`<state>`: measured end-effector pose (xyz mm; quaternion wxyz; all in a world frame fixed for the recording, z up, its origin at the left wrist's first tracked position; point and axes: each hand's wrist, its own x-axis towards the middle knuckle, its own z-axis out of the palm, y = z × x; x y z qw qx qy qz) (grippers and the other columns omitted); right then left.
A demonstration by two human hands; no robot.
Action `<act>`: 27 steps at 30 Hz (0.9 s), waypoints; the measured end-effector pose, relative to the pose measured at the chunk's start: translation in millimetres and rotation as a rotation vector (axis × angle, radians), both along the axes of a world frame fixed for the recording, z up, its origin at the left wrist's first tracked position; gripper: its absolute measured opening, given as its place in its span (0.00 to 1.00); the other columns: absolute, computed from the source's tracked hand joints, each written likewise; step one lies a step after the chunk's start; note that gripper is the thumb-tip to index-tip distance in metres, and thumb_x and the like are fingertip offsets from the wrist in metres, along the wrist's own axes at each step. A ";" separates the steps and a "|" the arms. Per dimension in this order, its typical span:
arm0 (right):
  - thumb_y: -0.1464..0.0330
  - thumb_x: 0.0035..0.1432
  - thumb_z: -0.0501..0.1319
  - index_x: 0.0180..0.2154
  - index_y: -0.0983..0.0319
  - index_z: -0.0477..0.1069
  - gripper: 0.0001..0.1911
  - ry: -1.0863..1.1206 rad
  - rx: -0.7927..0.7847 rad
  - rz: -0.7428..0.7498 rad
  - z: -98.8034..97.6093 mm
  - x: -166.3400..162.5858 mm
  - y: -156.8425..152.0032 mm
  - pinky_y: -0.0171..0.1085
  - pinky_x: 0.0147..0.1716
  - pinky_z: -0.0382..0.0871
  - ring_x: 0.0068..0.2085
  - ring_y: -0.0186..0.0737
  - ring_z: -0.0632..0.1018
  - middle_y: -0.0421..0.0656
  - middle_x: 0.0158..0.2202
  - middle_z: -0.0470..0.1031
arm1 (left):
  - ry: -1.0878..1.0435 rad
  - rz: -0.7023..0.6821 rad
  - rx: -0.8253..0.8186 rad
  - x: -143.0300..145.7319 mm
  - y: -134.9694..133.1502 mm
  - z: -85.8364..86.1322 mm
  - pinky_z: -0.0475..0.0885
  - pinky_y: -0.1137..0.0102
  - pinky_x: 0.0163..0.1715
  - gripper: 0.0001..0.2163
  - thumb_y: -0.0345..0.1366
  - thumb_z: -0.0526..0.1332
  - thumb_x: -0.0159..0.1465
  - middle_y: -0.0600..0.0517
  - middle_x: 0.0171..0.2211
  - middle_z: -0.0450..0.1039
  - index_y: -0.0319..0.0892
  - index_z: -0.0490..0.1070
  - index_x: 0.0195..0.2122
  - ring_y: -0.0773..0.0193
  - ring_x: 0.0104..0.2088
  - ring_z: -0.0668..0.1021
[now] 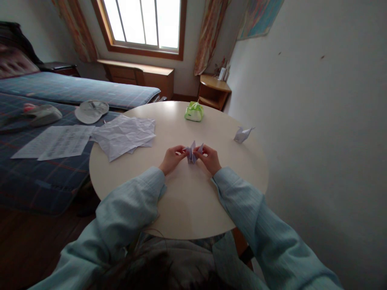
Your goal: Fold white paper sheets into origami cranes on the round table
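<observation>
A small folded paper crane (192,155) is held between my two hands, just over the middle of the round table. My left hand (174,158) pinches its left side with thumb and fingertips. On the other side, my right hand (210,158) grips the crane's right part in the same way. Pointed paper flaps stick up between the fingers, and the fingertips hide some of the folds. A second folded paper crane (242,135) stands by itself near the table's right edge.
The round white table (193,201) carries a stack of creased paper sheets (123,133) at left and a green tissue pack (194,111) at the back. Printed sheets (60,141) and a light cap (91,111) lie on the bed (39,185). A wall (320,133) rises at right.
</observation>
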<state>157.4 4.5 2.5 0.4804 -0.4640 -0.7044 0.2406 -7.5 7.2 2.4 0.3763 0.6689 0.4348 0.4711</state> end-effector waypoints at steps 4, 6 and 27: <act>0.63 0.47 0.60 0.25 0.62 0.70 0.09 0.015 -0.027 -0.073 -1.4 1.3 3.1 0.34 0.31 0.66 0.29 0.34 0.73 0.40 0.26 0.74 | -0.006 0.076 0.008 -2.3 3.8 -3.6 0.66 0.74 0.29 0.10 0.41 0.60 0.51 0.52 0.26 0.74 0.38 0.72 0.28 0.68 0.27 0.73; 0.64 0.46 0.60 0.24 0.62 0.70 0.08 0.003 -0.042 -0.119 -2.6 2.2 5.0 0.35 0.30 0.66 0.29 0.34 0.73 0.40 0.26 0.74 | -0.017 0.112 -0.012 -3.5 6.1 -5.7 0.66 0.74 0.28 0.10 0.40 0.60 0.51 0.52 0.25 0.73 0.38 0.72 0.27 0.68 0.27 0.73; 0.65 0.42 0.62 0.24 0.62 0.69 0.07 -0.100 -0.124 -0.250 -11.3 6.1 8.9 0.33 0.26 0.62 0.25 0.33 0.70 0.39 0.22 0.72 | -0.043 0.196 -0.174 -7.9 8.1 -6.8 0.61 0.76 0.20 0.04 0.34 0.61 0.47 0.56 0.16 0.66 0.39 0.67 0.22 0.71 0.19 0.69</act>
